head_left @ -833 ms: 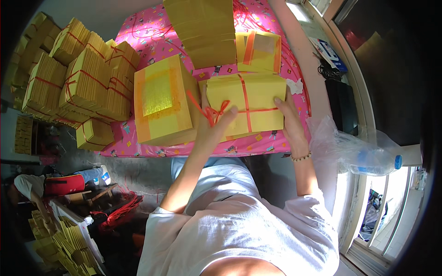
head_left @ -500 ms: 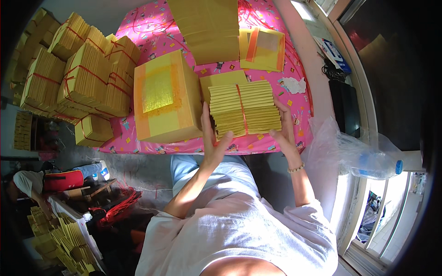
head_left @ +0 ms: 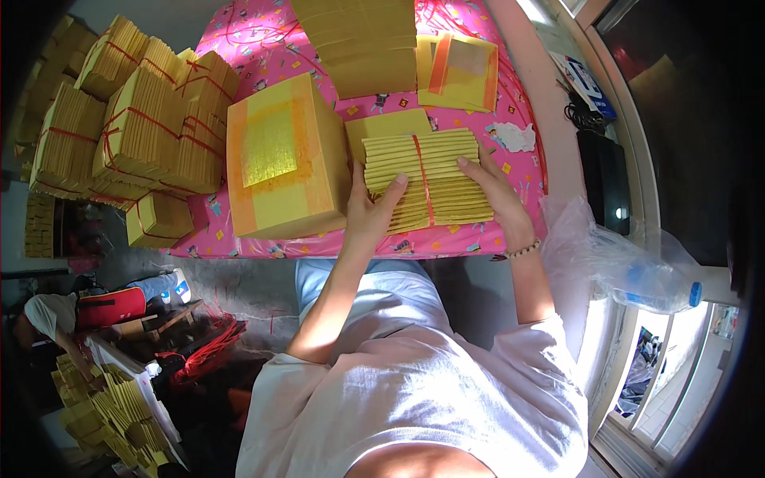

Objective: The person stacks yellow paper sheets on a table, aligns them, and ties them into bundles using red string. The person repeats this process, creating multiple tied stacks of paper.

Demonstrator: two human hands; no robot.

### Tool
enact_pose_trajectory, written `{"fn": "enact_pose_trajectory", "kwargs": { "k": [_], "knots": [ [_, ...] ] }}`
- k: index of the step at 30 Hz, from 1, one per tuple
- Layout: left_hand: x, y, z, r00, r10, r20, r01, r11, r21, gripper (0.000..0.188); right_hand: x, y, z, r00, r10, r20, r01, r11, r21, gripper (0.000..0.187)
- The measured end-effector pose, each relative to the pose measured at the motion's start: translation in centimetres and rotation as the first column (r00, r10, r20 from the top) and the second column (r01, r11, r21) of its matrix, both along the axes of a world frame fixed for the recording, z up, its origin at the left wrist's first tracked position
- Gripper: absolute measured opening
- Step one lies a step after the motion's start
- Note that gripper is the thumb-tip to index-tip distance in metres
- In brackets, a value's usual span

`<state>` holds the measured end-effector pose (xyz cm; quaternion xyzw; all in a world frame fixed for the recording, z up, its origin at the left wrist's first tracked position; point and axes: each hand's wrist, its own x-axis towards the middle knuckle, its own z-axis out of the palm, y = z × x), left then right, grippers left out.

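Note:
A bundle of folded yellow paper point(head_left: 458, 185), tied round the middle with a red strip, lies near the front edge of the pink table. My left hand point(head_left: 370, 213) grips its left side, thumb across the layered folds. On the opposite side my right hand point(head_left: 504, 195) holds it too, thumb resting on the upper folds; its other fingers are partly hidden behind the paper. A flat yellow sheet or pad point(head_left: 386, 123) lies just behind the bundle. Left of my left hand stands a big yellow block point(head_left: 327, 143) with an orange-bordered gold square on one face.
Tied paper bundles point(head_left: 143, 119) are piled at left. A tall yellow stack point(head_left: 358, 52) and flat yellow sheets point(head_left: 486, 76) stand farther back on the patterned pink cloth point(head_left: 303, 247). Crumpled white paper point(head_left: 514, 137) and a plastic bag point(head_left: 574, 231) are at right. Another person point(head_left: 48, 315) bends at lower left.
Both my thumbs have moved up from the bundle's near edge onto its folds. The right hand now wraps higher round the side, and the bundle has tilted a little.

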<state>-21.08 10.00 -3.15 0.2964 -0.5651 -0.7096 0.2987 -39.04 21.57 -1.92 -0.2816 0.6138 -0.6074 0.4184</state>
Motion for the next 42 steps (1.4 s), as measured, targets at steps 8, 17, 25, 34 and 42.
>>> {"fn": "enact_pose_trajectory", "kwargs": {
  "k": [8,17,25,34,42],
  "knots": [
    [0.0,0.4,0.3,0.999,-0.052,0.005,0.052,0.999,0.017,0.082,-0.4,0.5,-1.2,0.991,-0.003,0.134,0.006,1.0,-0.028,0.069],
    [-1.7,-1.9,0.0,0.988,0.021,0.154,-0.032,0.997,0.07,0.082,-0.7,0.5,-1.1,0.998,0.014,0.068,-0.014,1.0,0.0,0.068],
    [-2.1,-2.3,0.0,0.993,-0.001,0.118,-0.01,0.996,0.091,0.079,-0.3,0.7,-0.6,1.0,0.015,-0.024,-0.015,1.0,0.009,0.067],
    [-2.0,-2.8,-0.3,0.992,-0.022,0.121,0.012,0.997,0.08,0.077,-1.2,-0.8,0.6,0.968,-0.086,0.234,0.087,0.996,0.007,0.062],
    [-2.2,-2.7,-0.6,0.995,-0.011,0.097,0.01,1.0,0.006,0.064,-1.3,-0.8,-0.5,0.996,0.055,0.066,-0.056,0.998,0.013,0.056]
  ]
}}
